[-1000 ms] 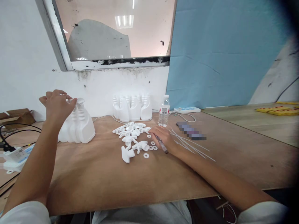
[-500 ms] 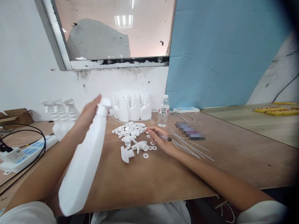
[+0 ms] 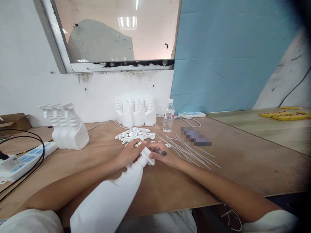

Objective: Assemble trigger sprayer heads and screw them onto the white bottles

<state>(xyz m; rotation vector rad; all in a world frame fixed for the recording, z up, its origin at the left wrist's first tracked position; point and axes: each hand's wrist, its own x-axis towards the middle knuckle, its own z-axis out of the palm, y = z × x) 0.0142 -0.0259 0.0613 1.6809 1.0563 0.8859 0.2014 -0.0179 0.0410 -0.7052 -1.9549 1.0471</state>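
From the head camera, the person's left hand (image 3: 130, 153) is curled around the neck of a large white plastic bottle (image 3: 109, 197). Its grip is clamped there, and a ring shows on one finger. The bottle lies tilted, with its base down at the person's lap at the near edge of the brown wooden table (image 3: 243, 161) and its neck over the middle of the table.

The right hand (image 3: 165, 157) meets it at the neck. Its grip is closed on a dark slim pen (image 3: 160, 151), and its fingers also press a white trigger spray head (image 3: 148, 158) against the bottle's mouth. Whether the head is seated I cannot tell.

Just behind the hands lies a heap of loose white spray heads (image 3: 133, 133). To the right of it, thin white plastic tubes (image 3: 188, 150) are scattered.

Farther back, against the wall, stand a cluster of white capless bottles (image 3: 136, 113) and a small clear water bottle (image 3: 168, 120). At the left stand three white bottles fitted with spray heads (image 3: 69, 129), near a white power strip (image 3: 24, 158) with black cables.
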